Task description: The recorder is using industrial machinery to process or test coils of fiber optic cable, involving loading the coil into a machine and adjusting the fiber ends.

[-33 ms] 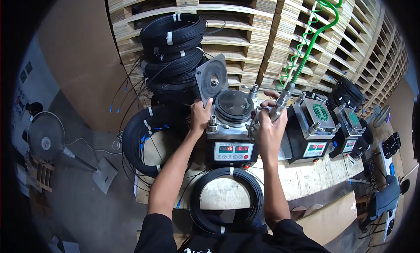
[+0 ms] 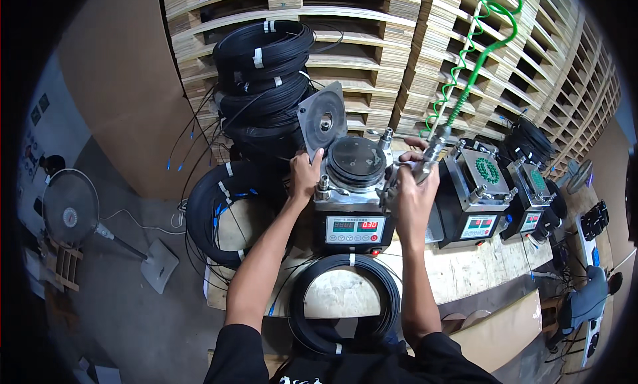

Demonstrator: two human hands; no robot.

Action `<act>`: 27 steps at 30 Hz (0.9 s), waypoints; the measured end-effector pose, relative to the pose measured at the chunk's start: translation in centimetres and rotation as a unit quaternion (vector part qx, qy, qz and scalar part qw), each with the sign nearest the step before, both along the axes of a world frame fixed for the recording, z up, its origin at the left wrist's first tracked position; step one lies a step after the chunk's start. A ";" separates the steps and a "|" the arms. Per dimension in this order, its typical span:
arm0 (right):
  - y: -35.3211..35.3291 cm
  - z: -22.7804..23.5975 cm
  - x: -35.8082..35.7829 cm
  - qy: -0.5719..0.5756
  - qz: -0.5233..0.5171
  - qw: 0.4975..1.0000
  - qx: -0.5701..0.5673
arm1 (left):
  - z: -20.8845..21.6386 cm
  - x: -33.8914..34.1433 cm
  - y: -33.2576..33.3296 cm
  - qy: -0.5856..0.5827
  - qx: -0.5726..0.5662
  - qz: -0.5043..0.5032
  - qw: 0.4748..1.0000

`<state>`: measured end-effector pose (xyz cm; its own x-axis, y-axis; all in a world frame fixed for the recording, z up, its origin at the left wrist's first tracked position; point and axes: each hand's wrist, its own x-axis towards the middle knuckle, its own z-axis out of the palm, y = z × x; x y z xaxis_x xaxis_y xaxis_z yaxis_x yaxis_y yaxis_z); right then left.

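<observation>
My left hand (image 2: 305,176) is closed on the lower edge of a square grey metal plate (image 2: 325,117), held upright and tilted at the far left of a polishing machine (image 2: 355,228). A round dark pad (image 2: 357,159) lies on top of that machine, between metal corner posts. My right hand (image 2: 416,188) wraps round a metal air blow gun (image 2: 428,166) at the pad's right. From the gun a green hose (image 2: 475,75) runs upward. The gun's nozzle end is blurred and partly hidden by my fingers.
Two similar machines (image 2: 473,196) (image 2: 530,199) stand to the right on the wooden bench (image 2: 465,268). A coil of black cable (image 2: 299,304) lies in front of me; more coils (image 2: 260,85) are stacked at left. Behind are wooden pallets (image 2: 359,68). A person (image 2: 588,297) sits far right.
My right hand and the blow gun have shifted slightly right, and the hose has swung with them. The machine's display reads differently. My left hand and the plate stay put.
</observation>
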<state>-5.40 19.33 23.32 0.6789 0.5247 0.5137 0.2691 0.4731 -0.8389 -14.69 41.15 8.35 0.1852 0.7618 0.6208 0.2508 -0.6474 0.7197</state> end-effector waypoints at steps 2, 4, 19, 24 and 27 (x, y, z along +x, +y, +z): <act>0.2 -0.2 1.5 0.006 -0.035 0.999 0.004 | -0.4 0.1 0.6 -0.006 0.021 -0.006 1.000; 0.7 -1.2 3.7 -0.013 -0.076 0.997 0.030 | -0.3 0.6 0.5 -0.014 0.042 -0.018 0.999; 0.6 0.2 1.7 0.119 0.153 0.981 0.029 | -0.2 0.4 0.1 -0.028 0.013 0.013 0.999; 3.6 1.8 0.9 0.092 0.145 0.974 0.146 | -1.4 0.7 1.4 0.009 -0.012 0.010 1.000; 4.7 3.5 0.9 0.090 0.138 0.968 0.190 | -1.6 0.8 1.5 0.016 -0.028 -0.002 0.999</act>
<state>-4.49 24.05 26.81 0.6361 0.4953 0.5917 -0.0450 0.7893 -0.6123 -13.85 42.62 6.78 0.2077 0.7944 0.5708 0.2721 -0.6074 0.7463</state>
